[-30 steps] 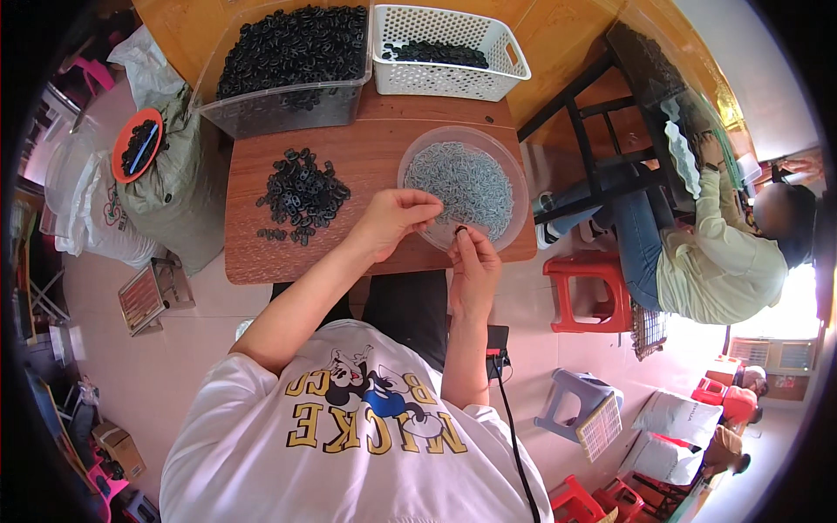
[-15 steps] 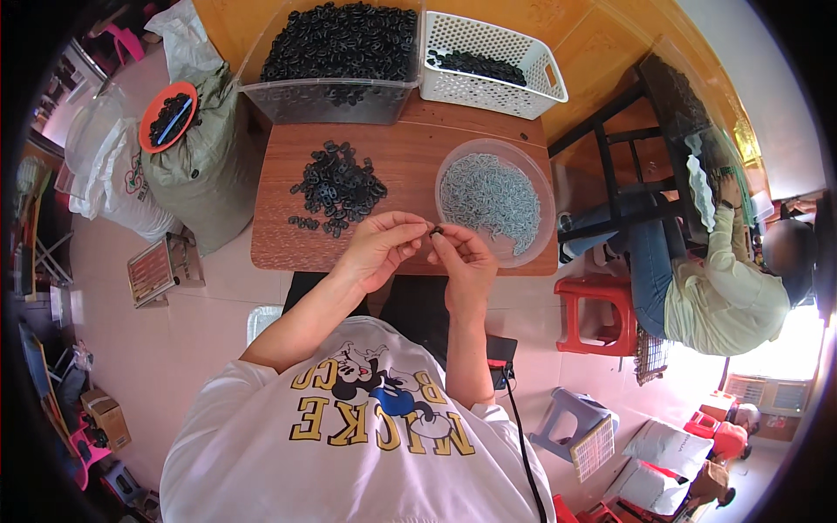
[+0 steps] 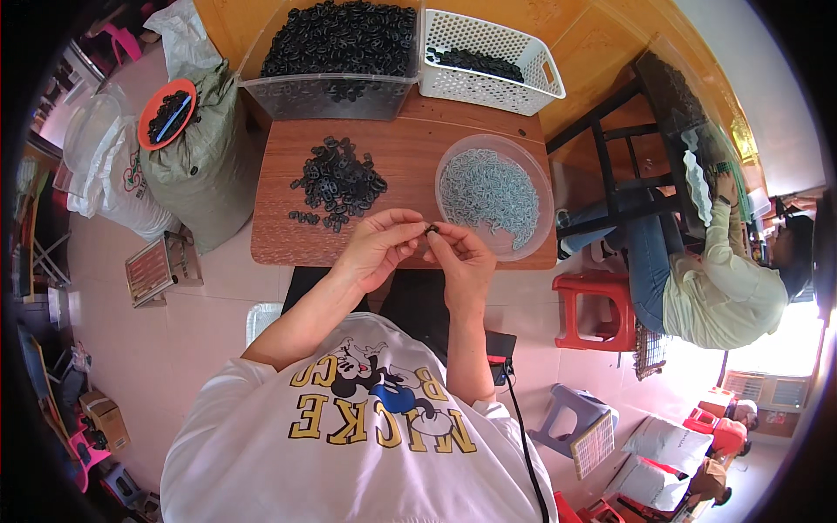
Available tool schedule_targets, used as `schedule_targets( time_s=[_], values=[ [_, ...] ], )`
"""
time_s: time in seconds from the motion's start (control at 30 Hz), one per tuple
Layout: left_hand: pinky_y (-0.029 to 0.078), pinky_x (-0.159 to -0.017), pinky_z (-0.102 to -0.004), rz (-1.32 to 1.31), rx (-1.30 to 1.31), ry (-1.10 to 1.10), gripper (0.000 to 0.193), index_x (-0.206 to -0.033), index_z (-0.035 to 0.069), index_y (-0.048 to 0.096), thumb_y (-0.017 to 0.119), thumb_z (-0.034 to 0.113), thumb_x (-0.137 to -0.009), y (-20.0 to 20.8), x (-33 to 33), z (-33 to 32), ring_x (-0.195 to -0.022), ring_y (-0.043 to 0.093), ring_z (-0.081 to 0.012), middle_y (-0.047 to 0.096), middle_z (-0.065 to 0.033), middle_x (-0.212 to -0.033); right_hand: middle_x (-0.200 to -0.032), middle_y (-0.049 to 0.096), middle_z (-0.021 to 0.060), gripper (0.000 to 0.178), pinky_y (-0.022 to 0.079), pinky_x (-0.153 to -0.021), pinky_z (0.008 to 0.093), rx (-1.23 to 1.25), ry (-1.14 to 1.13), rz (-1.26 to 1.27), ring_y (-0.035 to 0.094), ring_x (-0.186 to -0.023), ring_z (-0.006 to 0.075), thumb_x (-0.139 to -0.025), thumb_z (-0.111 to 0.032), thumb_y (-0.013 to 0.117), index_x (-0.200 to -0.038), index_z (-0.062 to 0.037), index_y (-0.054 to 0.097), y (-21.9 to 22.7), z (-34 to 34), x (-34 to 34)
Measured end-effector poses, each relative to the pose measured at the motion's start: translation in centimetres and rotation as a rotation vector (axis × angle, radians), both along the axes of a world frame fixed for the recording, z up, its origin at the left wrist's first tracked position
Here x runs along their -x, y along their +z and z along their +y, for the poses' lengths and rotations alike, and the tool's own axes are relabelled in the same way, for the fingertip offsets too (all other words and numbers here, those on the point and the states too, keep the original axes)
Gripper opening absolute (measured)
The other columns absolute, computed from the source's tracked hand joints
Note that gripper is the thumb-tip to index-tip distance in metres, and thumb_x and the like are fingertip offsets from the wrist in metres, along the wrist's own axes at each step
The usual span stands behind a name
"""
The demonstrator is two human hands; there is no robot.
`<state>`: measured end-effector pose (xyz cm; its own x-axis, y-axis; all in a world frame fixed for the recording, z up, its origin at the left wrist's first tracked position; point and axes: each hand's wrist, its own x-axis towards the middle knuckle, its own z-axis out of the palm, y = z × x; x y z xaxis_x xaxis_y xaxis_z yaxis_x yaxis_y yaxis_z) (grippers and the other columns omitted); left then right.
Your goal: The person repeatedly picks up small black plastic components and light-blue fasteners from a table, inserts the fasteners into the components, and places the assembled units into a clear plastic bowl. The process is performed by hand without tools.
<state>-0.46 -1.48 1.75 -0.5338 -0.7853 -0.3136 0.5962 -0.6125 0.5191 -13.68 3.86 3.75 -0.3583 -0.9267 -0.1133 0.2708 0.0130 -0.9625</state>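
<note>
Small dark piece (image 3: 432, 230) in your pinch, plenty left loose
Black pieces (image 3: 338, 181) lie heaped at left; your left hand (image 3: 381, 251) and right hand (image 3: 464, 261), both pinched nearly closed, meet at it; silvery pieces (image 3: 488, 192) look plentiful; how many are finished can't be told

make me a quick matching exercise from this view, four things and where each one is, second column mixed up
Things:
1. small dark piece
2. pile of black pieces
3. round clear bowl
4. orange dish

Places:
A. on top of the green-grey sack
B. on the right side of the table
C. at the fingertips of the left hand and right hand
D. loose on the table's left side

Pairs: 1-C, 2-D, 3-B, 4-A
</note>
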Motion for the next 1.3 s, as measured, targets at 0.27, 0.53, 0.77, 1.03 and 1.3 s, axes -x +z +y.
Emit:
schedule_targets(
  time_s=[0.27, 0.53, 0.77, 1.03, 1.3],
  values=[
    [0.050, -0.062, -0.0189, -0.152, 0.168, 0.034, 0.019, -0.100, 0.000, 0.060, 0.064, 0.003, -0.081, 0.3, -0.1, 0.3, -0.070, 0.061, -0.0092, 0.065, -0.0069, -0.084, -0.076, 0.064, 0.0061, 0.015, 0.048, -0.058, 0.0190, -0.003, 0.002, 0.128, 0.060, -0.063, 0.0085, -0.081, 0.000, 0.063, -0.096, 0.0038, 0.063, 0.2, 0.5, -0.2],
    [0.052, -0.064, -0.0203, -0.267, 0.220, -0.069, 0.021, -0.101, 0.000, 0.060, 0.064, 0.004, -0.081, 0.5, -1.1, 0.4, -0.070, 0.061, -0.0085, 0.065, -0.0058, -0.084, -0.077, 0.065, 0.0101, 0.013, 0.051, -0.058, 0.0201, -0.015, 0.015, 0.196, 0.062, -0.063, 0.0116, -0.081, 0.003, 0.062, -0.094, 0.0061, 0.063, 0.0, 1.1, -0.8],
    [0.051, -0.063, -0.0197, -0.224, 0.183, -0.014, 0.022, -0.103, 0.000, 0.059, 0.064, 0.002, -0.082, 0.2, -1.4, -0.1, -0.068, 0.060, -0.0093, 0.065, -0.0067, -0.085, -0.076, 0.064, 0.0065, 0.012, 0.051, -0.061, 0.0205, 0.005, 0.000, 0.151, 0.061, -0.066, 0.0093, -0.082, 0.000, 0.063, -0.093, 0.0051, 0.064, -0.5, 0.6, -1.5],
    [0.052, -0.066, -0.0212, -0.212, 0.147, 0.020, 0.026, -0.105, -0.002, 0.056, 0.065, 0.002, -0.081, -0.8, -1.6, 0.2, -0.072, 0.062, -0.0112, 0.065, -0.0083, -0.085, -0.077, 0.065, 0.0090, 0.011, 0.051, -0.059, 0.0199, -0.003, -0.003, 0.201, 0.063, -0.065, 0.0114, -0.081, 0.002, 0.063, -0.092, 0.0053, 0.063, -0.4, 0.5, -1.7],
    [0.054, -0.065, -0.0234, -0.158, 0.073, -0.012, 0.025, -0.104, 0.000, 0.057, 0.065, 0.002, -0.080, -0.8, -1.8, 0.4, -0.070, 0.064, -0.0128, 0.065, -0.0073, -0.081, -0.077, 0.063, 0.0082, 0.011, 0.051, -0.060, 0.0211, -0.003, -0.001, 0.207, 0.062, -0.066, 0.0113, -0.081, 0.001, 0.063, -0.091, 0.0061, 0.063, -0.8, 0.8, -2.1]
  ],
)
